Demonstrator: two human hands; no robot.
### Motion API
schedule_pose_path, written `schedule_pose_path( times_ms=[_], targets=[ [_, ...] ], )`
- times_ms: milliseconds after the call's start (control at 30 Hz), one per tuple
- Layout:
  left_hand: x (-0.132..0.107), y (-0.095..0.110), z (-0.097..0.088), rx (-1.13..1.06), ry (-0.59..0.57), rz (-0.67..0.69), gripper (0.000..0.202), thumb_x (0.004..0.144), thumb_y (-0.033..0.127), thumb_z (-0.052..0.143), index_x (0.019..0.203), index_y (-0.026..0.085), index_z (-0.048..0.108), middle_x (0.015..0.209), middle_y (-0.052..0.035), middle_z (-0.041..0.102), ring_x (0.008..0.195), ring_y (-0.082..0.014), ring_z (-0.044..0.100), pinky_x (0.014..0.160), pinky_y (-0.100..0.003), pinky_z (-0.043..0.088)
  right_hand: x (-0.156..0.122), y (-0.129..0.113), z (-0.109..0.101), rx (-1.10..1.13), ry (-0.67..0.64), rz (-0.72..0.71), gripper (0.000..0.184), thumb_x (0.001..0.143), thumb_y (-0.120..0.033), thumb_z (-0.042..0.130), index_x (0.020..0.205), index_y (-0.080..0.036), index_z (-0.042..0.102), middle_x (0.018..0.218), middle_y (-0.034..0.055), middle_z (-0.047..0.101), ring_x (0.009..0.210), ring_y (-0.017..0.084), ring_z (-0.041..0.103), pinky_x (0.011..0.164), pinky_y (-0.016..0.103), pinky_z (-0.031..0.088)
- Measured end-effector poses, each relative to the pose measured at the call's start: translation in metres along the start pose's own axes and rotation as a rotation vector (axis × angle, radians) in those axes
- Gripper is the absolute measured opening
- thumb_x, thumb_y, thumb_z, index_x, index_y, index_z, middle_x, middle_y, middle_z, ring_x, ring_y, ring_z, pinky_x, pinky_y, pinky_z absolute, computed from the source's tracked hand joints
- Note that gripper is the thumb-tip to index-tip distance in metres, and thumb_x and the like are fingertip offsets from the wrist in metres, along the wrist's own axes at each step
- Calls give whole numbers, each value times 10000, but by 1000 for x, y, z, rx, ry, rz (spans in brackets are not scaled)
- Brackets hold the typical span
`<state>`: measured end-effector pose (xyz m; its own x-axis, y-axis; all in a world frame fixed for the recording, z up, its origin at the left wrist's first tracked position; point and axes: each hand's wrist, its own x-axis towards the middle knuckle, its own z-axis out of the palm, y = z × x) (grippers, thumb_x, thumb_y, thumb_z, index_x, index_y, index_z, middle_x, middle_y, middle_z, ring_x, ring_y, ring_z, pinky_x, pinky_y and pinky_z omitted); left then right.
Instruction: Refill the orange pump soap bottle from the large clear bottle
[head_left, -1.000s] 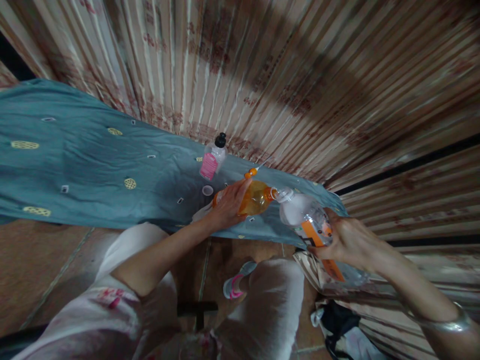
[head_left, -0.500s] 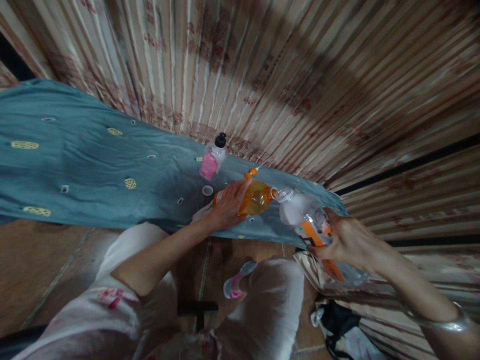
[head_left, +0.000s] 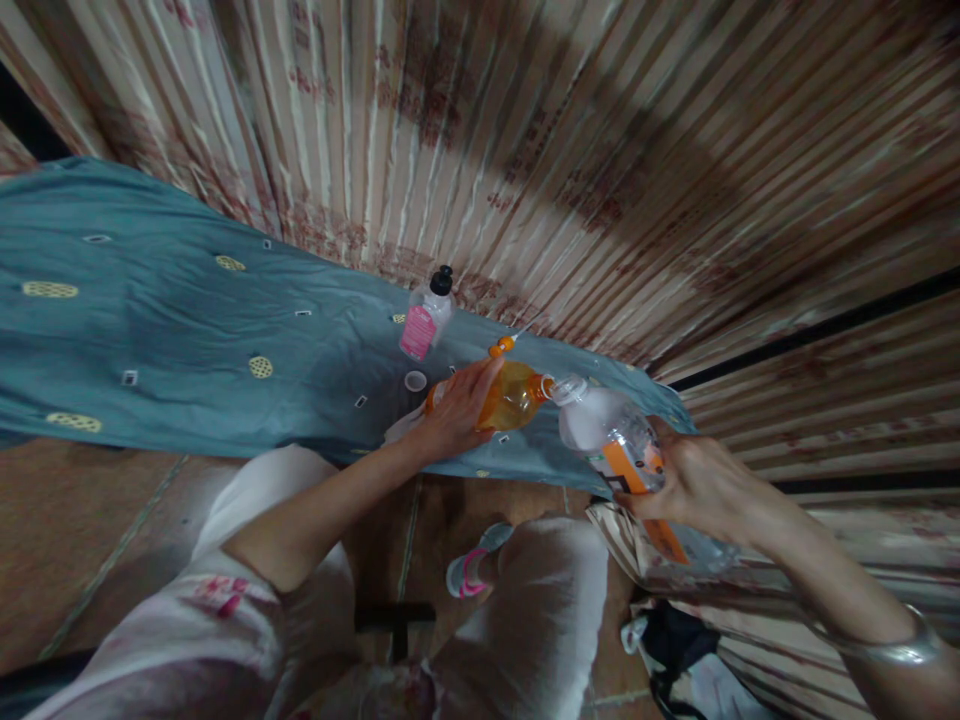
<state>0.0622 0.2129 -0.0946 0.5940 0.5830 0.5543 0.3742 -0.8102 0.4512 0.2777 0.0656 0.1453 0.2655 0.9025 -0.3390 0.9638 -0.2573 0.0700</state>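
Observation:
My left hand (head_left: 457, 415) is wrapped round an orange plastic bottle (head_left: 517, 398) on the teal cloth. In my right hand (head_left: 697, 480) is a large clear plastic bottle (head_left: 596, 415) with an orange label, tilted so that its mouth meets the orange bottle's open neck. Whether liquid passes between the two mouths I cannot tell. Just behind the orange bottle lies a small orange and white item (head_left: 501, 346), its kind unclear. A white cap (head_left: 415, 381) rests to the left of it.
A clear bottle with a black top and pink label (head_left: 420, 330) is on the teal cloth (head_left: 180, 330). Pleated curtains (head_left: 465, 150) hang behind it. A dark bag-like bundle (head_left: 679, 640) is on the tiled floor (head_left: 97, 530) at lower right.

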Motion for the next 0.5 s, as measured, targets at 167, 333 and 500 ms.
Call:
schedule_pose_path(
  times_ms=[167, 333, 500],
  targets=[
    [-1, 1, -1, -10, -6, -5, 1055, 973, 354, 765, 1765, 109, 112, 1704, -318, 498, 1616, -422, 504, 1254, -577, 510, 0, 3, 1, -1, -12, -11, 420, 623, -571, 602, 901, -292, 457, 620, -48, 552, 590, 195, 547, 598, 320, 361],
    [0, 1, -2, -11, -13, -12, 1089, 952, 342, 784, 1766, 109, 100, 1708, -319, 491, 1615, -425, 505, 1256, -585, 511, 1, 6, 2, -7, 7, -28, 416, 627, -568, 616, 896, -296, 453, 620, -54, 543, 596, 206, 566, 605, 323, 383],
    [0, 0, -2, -6, -15, 1, 1081, 956, 326, 769, 1769, 123, 86, 1707, -316, 496, 1605, -423, 522, 1246, -585, 518, 0, 3, 1, -10, 2, -16, 406, 612, -539, 635, 885, -297, 457, 603, -63, 516, 585, 206, 565, 594, 321, 390]
  ],
)
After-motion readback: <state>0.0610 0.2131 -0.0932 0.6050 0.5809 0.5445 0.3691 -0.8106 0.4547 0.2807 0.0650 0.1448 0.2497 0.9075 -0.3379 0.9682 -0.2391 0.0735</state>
